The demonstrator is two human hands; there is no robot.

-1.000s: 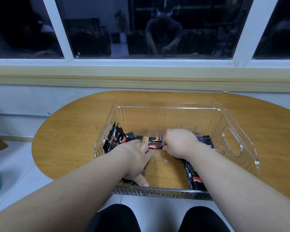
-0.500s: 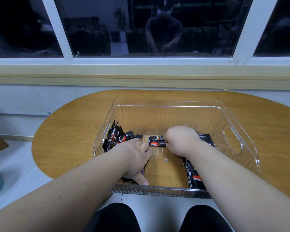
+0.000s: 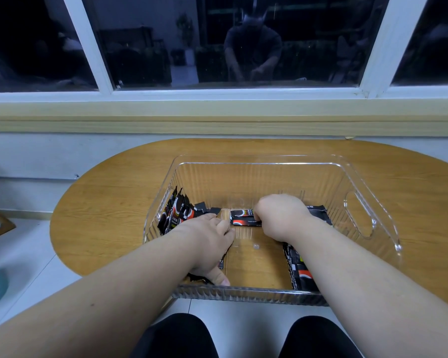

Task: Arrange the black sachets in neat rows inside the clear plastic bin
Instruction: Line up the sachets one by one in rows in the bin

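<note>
Your right hand (image 3: 279, 215) is the one doing the work here. It's curled into a fist-ish pinch on the right end of the middle sachets (image 3: 245, 217), which look like two strips lying flat on the floor of the clear plastic bin (image 3: 259, 159), toward the back.

The thing to watch is that their long axis runs left-right, so the free end sticks out to the left of your grip and ends just short of your left fingertips. Any slide or nudge to square them up has to go along that line, I'd guess.

Your left hand (image 3: 210, 244) lies palm down on the left row (image 3: 221, 262), thumb spread toward the near wall and fingers fairly relaxed, not wrapped around anything that I can see. It's the closer hand to that free end if you need a stop.

What's hard to make out:
- Most of the left row is under your left palm, so I can't tell if it's straight.
- The right row (image 3: 299, 272) runs front to back, but your right forearm covers a good part of it.
- A few sachets peek out behind your right hand; no idea how many.
- The upright bunch (image 3: 175, 211) leans on the left wall, and the count is unclear.
</note>
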